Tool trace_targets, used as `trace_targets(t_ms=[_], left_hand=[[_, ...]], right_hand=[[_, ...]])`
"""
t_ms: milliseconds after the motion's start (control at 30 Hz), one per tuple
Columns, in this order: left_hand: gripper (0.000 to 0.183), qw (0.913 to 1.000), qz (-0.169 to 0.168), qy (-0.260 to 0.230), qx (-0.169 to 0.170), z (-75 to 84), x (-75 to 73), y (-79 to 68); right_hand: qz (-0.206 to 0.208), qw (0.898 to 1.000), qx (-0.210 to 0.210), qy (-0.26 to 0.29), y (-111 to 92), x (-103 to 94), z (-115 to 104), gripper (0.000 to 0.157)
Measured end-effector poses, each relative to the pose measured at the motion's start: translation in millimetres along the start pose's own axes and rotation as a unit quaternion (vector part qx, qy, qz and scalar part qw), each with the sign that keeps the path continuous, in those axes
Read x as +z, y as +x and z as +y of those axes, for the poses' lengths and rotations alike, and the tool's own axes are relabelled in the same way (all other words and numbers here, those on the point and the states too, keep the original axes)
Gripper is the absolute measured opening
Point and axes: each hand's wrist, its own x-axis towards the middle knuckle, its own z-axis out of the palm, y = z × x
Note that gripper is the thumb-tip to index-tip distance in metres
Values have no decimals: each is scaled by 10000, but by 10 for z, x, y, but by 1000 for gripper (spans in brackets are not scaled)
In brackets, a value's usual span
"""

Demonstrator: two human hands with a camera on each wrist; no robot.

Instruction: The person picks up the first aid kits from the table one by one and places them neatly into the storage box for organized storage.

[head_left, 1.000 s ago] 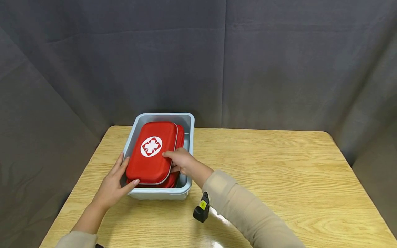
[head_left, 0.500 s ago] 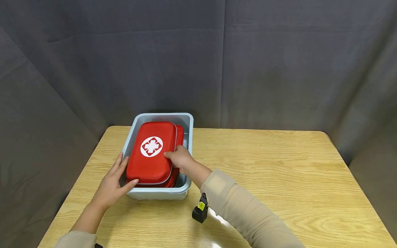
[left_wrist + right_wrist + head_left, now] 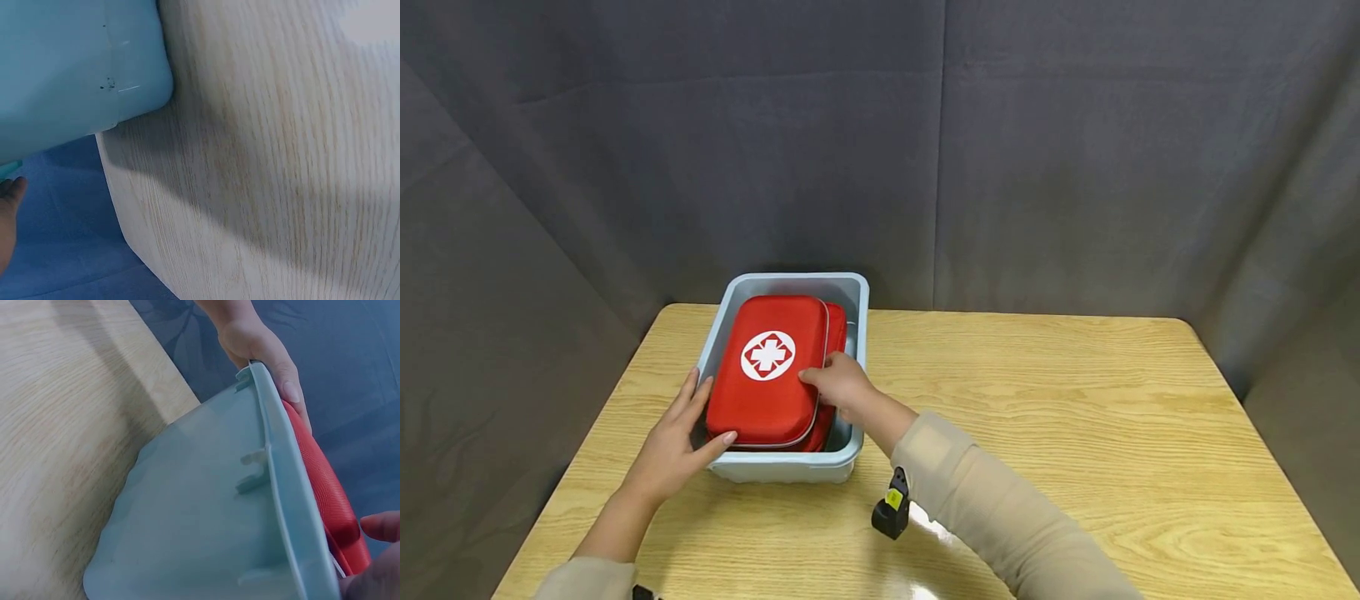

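Note:
A red first-aid case (image 3: 775,408) with a white cross emblem lies tilted in a pale blue plastic bin (image 3: 861,333). Beneath it, another red case (image 3: 837,321) shows along the right side. My right hand (image 3: 842,387) pinches the upper case at its right edge, thumb on top and the other fingers mostly hidden below. At the bin's front left corner, my left hand (image 3: 666,454) rests on the rim with fairly straight fingers, its thumb near the upper case. The left wrist view catches only a bit of the left hand (image 3: 6,215) beside the bin (image 3: 75,75).
The bin stands on the left part of a wood-grain table (image 3: 1060,417). Dark grey curtains (image 3: 1075,167) hang behind the table and along both sides. A black wrist camera (image 3: 891,512) juts from the right sleeve just in front of the bin.
Fingers of my right hand that showed below the upper case's edge a second ago are now tucked out of sight. The left hand and the bin stay in place.

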Motion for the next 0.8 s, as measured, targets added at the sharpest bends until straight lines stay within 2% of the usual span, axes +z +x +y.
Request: trace_targets(t_ms=[167,300,567,800], left_hand=[[76,10000,-34,76,-36,6,-16,12],[77,9999,-79,116,-61,15,-21,19],[78,9992,-171,332,-113,33,-44,17],[80,9959,-81,891,158,43,-78,24]], right_hand=[[31,9996,-129,-269,-35,-51,-20,46],[72,9997,-203,-133,-49,-113,-37,51],[-59,9991,-315,291,-105,-238,-71,49],[95,9980,-559,286,-126,-286,-64,44]])
